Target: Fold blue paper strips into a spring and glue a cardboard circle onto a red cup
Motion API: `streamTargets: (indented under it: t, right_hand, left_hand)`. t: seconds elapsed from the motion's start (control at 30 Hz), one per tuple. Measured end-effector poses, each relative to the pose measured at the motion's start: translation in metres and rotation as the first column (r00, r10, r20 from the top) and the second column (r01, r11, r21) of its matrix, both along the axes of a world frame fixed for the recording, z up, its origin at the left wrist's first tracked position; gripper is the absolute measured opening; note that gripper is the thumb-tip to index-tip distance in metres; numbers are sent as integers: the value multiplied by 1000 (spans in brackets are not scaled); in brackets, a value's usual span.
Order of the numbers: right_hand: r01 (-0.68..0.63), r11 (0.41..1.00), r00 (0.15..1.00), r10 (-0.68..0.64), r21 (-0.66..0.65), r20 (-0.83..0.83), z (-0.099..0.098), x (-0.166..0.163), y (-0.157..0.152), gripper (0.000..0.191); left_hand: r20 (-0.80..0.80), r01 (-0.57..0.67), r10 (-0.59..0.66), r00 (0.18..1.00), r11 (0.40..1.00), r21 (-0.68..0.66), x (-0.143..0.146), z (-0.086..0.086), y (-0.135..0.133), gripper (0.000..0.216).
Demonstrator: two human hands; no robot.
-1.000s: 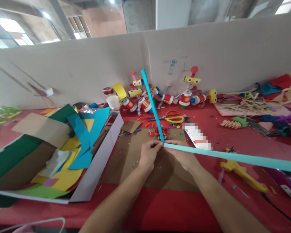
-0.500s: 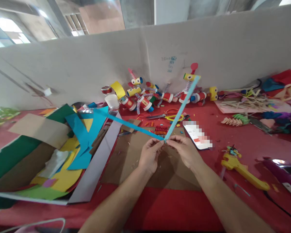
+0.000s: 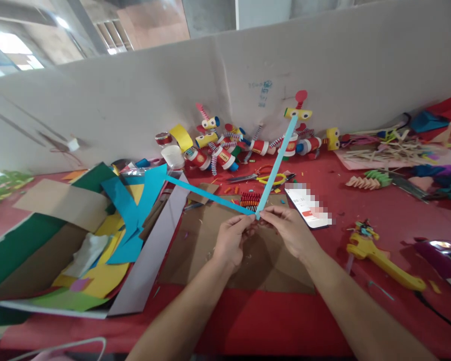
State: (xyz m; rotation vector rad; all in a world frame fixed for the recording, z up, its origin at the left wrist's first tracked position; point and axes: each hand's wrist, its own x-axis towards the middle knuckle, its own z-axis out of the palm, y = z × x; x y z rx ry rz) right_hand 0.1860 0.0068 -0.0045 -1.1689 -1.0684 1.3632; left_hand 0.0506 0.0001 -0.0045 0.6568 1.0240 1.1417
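Note:
My left hand (image 3: pixel 231 240) and my right hand (image 3: pixel 285 229) meet above a brown cardboard sheet (image 3: pixel 195 250), fingers pinched on the joint of two long blue paper strips. The darker blue strip (image 3: pixel 206 195) runs up and to the left toward the box of paper. The lighter blue strip (image 3: pixel 276 165) rises up and to the right toward the paper-cup figures. Both hands are closed on the strips where they cross.
A shallow box (image 3: pixel 150 255) of coloured paper sheets lies at the left. Paper-cup figures (image 3: pixel 225 145) stand against the white partition. Scissors (image 3: pixel 263 178), a phone (image 3: pixel 310 205), a yellow glue gun (image 3: pixel 383 258) and craft scraps (image 3: pixel 391 160) lie on the red table (image 3: pixel 270 321).
The strips swung: one second ago one pointed up and the other far right; now one points left and the other up-right. My hands stayed at the joint.

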Motion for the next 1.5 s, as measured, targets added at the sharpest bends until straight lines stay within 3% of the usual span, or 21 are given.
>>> streamTargets:
  t: [0.17,0.3,0.57,0.73,1.03,1.33,1.5]
  right_hand:
    - [-27,1000,997,27,0,-72,0,0,0,13]
    - [-44,999,996,44,0,-76,2,0,0,13]
    - [-36,994,985,18,107,171,4,2,-2,18]
    - [-47,996,999,46,81,16,1,-3,-4,16]
    - [-7,997,973,-13,-83,-232,1,-6,-4,18]
    - [33,999,999,-33,7,1,0,-6,-6,16]
    - [47,998,998,-48,-37,-47,-3,-4,-3,18]
  left_hand:
    - [82,20,-15,996,998,-57,0,0,1,16]
    - [109,19,-18,994,1000,-11,1,-1,1,13]
    - [25,27,-28,999,998,51,1,-3,1,15]
    - [-20,-68,71,997,993,98,3,-3,0,13]
    - [17,-78,77,997,992,100,7,-3,-3,13]
    - [-22,-68,70,997,994,86,6,1,-3,13]
    - [52,-28,25,998,998,63,5,3,-3,7]
